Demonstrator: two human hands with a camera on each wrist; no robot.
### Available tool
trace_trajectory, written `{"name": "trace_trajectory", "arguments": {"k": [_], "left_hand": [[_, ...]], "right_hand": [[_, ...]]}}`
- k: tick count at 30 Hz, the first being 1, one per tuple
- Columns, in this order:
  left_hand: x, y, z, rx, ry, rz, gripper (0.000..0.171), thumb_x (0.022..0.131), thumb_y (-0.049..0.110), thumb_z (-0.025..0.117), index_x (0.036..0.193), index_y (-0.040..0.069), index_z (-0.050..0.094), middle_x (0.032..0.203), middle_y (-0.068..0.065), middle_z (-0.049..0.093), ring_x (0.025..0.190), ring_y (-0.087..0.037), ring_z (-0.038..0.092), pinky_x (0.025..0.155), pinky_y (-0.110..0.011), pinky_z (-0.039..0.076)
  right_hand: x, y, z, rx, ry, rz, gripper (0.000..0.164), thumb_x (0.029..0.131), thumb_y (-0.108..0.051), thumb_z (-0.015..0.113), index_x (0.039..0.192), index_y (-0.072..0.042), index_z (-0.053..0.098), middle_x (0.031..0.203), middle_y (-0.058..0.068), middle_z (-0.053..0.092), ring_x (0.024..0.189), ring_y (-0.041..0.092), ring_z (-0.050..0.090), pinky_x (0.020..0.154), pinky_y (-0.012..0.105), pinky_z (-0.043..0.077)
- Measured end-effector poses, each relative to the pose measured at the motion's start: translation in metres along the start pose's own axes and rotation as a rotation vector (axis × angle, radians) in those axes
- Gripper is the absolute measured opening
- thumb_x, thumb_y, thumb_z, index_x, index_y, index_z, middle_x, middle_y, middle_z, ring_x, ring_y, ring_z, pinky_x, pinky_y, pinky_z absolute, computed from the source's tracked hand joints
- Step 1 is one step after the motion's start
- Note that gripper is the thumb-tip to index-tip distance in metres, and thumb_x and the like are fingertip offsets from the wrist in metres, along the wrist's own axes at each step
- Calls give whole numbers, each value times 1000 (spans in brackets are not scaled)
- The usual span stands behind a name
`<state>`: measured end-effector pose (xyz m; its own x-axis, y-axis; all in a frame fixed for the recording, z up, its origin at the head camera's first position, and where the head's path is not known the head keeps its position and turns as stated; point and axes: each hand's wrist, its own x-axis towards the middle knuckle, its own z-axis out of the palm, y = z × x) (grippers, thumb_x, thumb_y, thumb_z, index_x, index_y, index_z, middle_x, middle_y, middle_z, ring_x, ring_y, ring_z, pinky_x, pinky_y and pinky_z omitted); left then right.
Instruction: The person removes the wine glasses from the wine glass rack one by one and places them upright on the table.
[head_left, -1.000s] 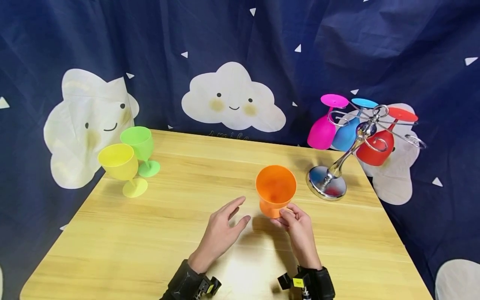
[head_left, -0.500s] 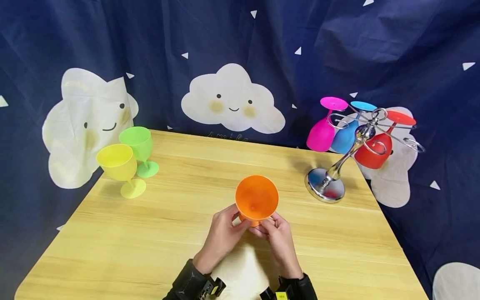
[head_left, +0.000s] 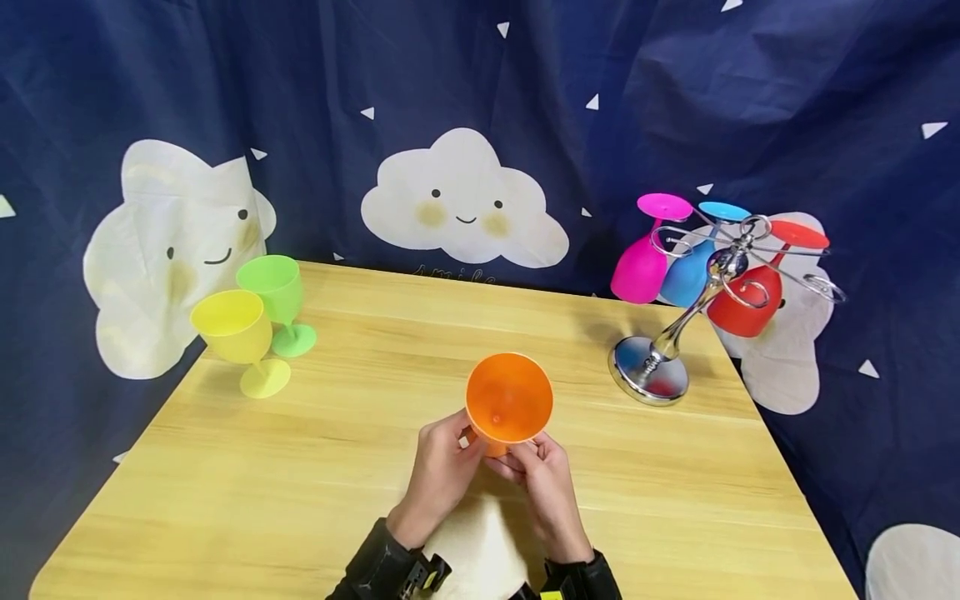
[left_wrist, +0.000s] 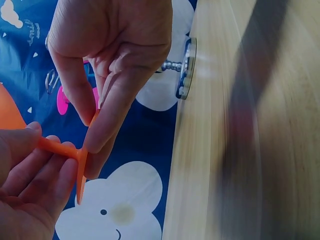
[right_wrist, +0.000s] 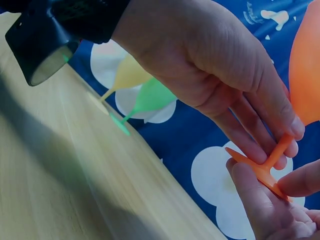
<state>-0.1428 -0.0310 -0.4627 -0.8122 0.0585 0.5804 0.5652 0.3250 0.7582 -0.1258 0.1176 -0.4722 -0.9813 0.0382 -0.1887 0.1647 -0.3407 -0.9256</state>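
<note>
Both hands hold an orange plastic goblet above the table, its bowl facing up and tipped toward the head camera. In the right wrist view my right hand pinches the stem just under the bowl. My left hand grips the round foot between thumb and fingers, as the left wrist view shows. Seen from the head, the left hand and right hand meet below the bowl, which hides part of the foot and stem.
At right stands a chrome rack with pink, blue and red goblets hanging upside down; some curled arms carry none. Yellow and green goblets stand at the left on the wooden table. Behind hangs a dark blue curtain.
The right hand has brought the orange goblet left and nearer the body. The left hand, open and apart a second ago, has taken hold of its foot. The last half second shows only slight movement.
</note>
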Motion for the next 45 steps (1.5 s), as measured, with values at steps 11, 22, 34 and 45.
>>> {"name": "trace_trajectory", "arguments": {"k": [11, 22, 34, 45], "left_hand": [[4, -7, -4, 73, 37, -51, 16, 84, -7, 76, 97, 3, 73, 87, -9, 76, 77, -19, 73, 67, -33, 62], [18, -31, -30, 100, 33, -217, 12, 91, 5, 74, 102, 2, 71, 91, -10, 75, 81, -22, 71, 73, -37, 62], [32, -68, -65, 121, 71, -369, 19, 94, 7, 71, 111, -1, 69, 107, -18, 74, 96, -33, 73, 85, -47, 61], [54, -99, -91, 208, 62, -428, 26, 98, 15, 65, 120, 1, 65, 113, -20, 72, 106, -36, 69, 95, -51, 56]], "right_hand": [[4, 1, -5, -33, -67, 5, 34, 100, -3, 55, 130, 11, 52, 110, 24, 73, 91, 23, 76, 85, 36, 62], [3, -7, -25, -123, -78, -29, 39, 102, -9, 55, 134, 12, 49, 124, 30, 65, 109, 34, 71, 94, 41, 59], [-8, -12, -55, -347, -78, -123, 25, 103, -9, 59, 123, 5, 64, 129, 26, 64, 112, 27, 69, 97, 38, 57], [-21, -15, -80, -728, 84, -247, 21, 98, -8, 67, 118, -7, 73, 118, 7, 74, 112, 17, 68, 95, 17, 52]]}}
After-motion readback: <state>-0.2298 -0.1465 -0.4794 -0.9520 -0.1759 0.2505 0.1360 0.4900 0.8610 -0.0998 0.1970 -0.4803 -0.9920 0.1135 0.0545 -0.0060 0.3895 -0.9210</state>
